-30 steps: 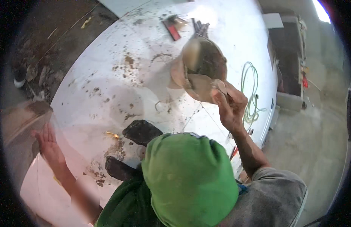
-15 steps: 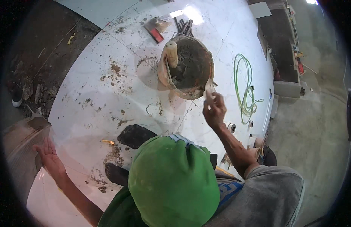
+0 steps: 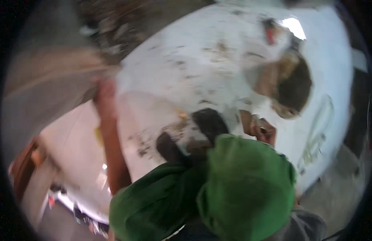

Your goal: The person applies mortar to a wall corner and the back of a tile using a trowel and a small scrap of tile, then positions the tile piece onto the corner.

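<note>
Head view: strong motion blur
Right hand (image 3: 263,129): curled, grip unclear, near round tan bucket w/ dark mix (image 3: 288,85)
Left hand (image 3: 105,89): blurred, on white dirt-spotted floor (image 3: 202,60), open or closed not clear

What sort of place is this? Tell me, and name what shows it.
Probably a building or tiling site, though the picture is blurred. A bucket of dark wet mix stands on a large white floor surface spattered with brown dirt, and a green hose lies coiled beside it.
</note>
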`<state>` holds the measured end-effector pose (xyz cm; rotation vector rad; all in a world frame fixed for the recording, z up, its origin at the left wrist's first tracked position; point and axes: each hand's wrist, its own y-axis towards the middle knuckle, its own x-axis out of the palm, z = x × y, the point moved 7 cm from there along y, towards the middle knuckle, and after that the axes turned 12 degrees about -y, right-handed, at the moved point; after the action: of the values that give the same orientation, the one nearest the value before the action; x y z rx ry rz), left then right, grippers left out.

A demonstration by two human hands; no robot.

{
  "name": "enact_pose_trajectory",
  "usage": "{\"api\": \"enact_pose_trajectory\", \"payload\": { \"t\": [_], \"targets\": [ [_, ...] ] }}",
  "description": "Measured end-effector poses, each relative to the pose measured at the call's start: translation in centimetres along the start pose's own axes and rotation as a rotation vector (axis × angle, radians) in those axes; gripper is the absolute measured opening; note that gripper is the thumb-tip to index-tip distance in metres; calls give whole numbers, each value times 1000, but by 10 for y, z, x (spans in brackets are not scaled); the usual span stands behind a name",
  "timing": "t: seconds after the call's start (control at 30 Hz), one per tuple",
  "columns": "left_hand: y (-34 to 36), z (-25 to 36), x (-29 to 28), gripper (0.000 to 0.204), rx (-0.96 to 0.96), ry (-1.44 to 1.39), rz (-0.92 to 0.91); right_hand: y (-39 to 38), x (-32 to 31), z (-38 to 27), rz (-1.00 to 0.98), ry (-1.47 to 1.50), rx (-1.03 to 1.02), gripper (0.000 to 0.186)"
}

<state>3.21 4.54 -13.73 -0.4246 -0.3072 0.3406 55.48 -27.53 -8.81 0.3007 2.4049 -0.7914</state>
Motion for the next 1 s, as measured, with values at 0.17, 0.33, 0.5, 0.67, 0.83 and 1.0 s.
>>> {"api": "enact_pose_trajectory", "payload": {
  "t": [0.17,0.33,0.5,0.67,0.83,1.0],
  "targets": [
    [-16,21,31,91,21,-81,54,93,60,-80,-213,108,-96,26],
    [-28,20,24,99,19,-109,32,134,84,-104,-69,-169,-257,32],
    [-19,-2,28,99,-31,-252,81,129,63,-201,365,-436,-575,26],
    [-12,-10,28,110,-63,-349,36,127,114,-332,37,-67,-717,24],
    [-5,-15,45,106,-48,-501,-119,95,140,-468,38,-97,-1231,21],
    [0,-21,38,69,-59,-577,-60,82,159,-541,-38,-600,-1335,37]
  ]
}}
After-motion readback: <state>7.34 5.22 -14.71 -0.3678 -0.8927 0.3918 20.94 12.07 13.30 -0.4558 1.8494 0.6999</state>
